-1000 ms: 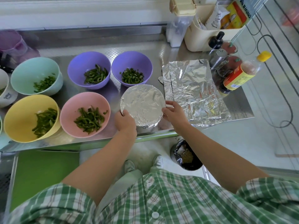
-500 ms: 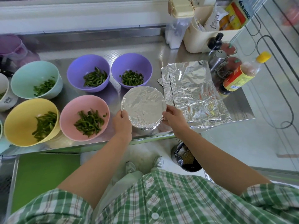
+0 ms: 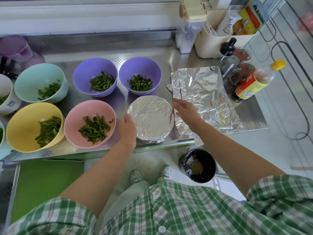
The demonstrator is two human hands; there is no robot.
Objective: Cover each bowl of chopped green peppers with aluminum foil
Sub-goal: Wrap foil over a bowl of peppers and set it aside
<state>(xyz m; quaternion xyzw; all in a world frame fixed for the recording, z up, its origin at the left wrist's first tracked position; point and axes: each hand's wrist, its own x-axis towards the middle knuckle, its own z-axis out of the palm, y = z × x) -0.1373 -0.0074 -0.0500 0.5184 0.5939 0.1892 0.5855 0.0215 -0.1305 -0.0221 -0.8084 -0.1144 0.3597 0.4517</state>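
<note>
A foil-covered bowl stands near the front edge of the steel counter. My left hand grips its left rim. My right hand hovers just right of the bowl with fingers relaxed, over the near corner of a stack of foil sheets. Uncovered bowls of chopped green peppers stand to the left: a pink bowl, a yellow bowl, two purple bowls, a mint bowl and a white bowl at the edge.
A sauce bottle with a yellow cap, a shaker, jars and a cream caddy crowd the back right. A purple jug stands at the back left. A lined bin sits on the floor below the counter edge.
My right hand has let go of the covered bowl's right rim and lifted toward the foil sheets. My left hand stays on the left rim.
</note>
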